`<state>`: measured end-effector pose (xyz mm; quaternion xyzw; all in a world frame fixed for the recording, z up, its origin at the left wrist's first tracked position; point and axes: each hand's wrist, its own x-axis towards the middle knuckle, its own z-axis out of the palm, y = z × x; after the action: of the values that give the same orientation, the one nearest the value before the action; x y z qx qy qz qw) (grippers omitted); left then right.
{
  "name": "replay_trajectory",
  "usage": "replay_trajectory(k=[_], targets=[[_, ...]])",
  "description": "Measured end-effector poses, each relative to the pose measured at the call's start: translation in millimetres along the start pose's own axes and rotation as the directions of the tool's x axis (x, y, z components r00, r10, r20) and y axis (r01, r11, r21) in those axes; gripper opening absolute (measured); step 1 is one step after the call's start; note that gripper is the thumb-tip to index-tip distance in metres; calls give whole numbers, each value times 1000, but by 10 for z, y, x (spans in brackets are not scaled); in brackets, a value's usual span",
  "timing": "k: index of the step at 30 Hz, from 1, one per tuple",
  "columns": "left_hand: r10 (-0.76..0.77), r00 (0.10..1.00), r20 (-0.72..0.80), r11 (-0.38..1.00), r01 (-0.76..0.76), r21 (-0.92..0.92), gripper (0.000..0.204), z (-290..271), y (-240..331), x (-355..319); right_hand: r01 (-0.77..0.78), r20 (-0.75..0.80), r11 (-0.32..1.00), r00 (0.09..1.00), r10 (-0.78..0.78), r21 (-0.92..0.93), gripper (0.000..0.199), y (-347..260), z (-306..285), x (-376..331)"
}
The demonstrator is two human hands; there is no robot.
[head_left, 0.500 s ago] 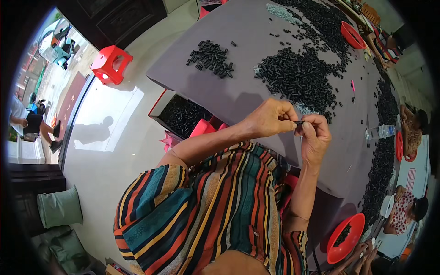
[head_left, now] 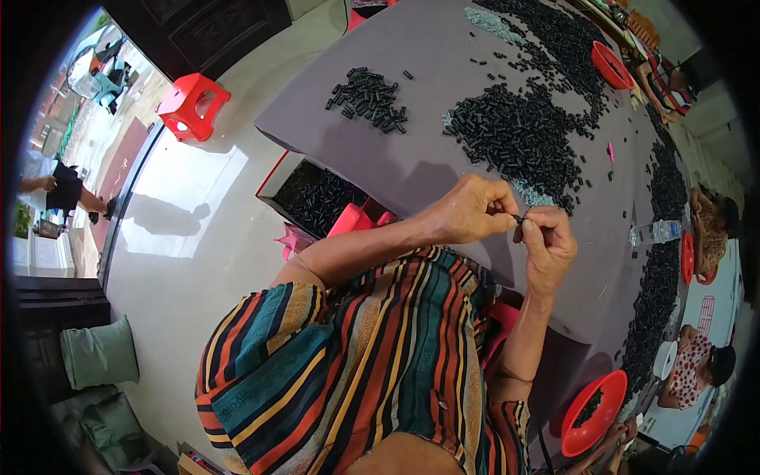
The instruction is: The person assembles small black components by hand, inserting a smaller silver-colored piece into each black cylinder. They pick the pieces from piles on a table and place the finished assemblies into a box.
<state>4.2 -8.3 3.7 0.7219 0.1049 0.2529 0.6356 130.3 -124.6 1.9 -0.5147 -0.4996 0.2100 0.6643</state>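
The left hand and the right hand pinched one small black piece between them with thumbs and fingertips, above the near side of the table. This piece was in process and not yet set down; a large pile of similar pieces and some pale bits lay just beyond, a small pile stood apart to the left, and an open box held more. Considerable handling appeared to remain (which pile, if either, was finished could not be determined).
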Motion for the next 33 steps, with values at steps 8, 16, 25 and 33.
replay_trajectory(k=[8,16,25,33], targets=[[-74,996,-49,993,69,-98,5,53,-78,-23,69,-101,995,992,-75,-66,9,100,104,-70],[-74,992,-101,988,59,-142,5,101,-137,-58,77,-132,993,987,-88,-86,8,145,169,-93],[-118,993,-28,984,114,-134,7,72,-154,-26,-58,67,994,996,51,92,6,162,-6,-24],[-288,956,-47,892,251,-375,9,-14,-125,51,19,-3,946,1000,-21,-324,33,0,1,13]])
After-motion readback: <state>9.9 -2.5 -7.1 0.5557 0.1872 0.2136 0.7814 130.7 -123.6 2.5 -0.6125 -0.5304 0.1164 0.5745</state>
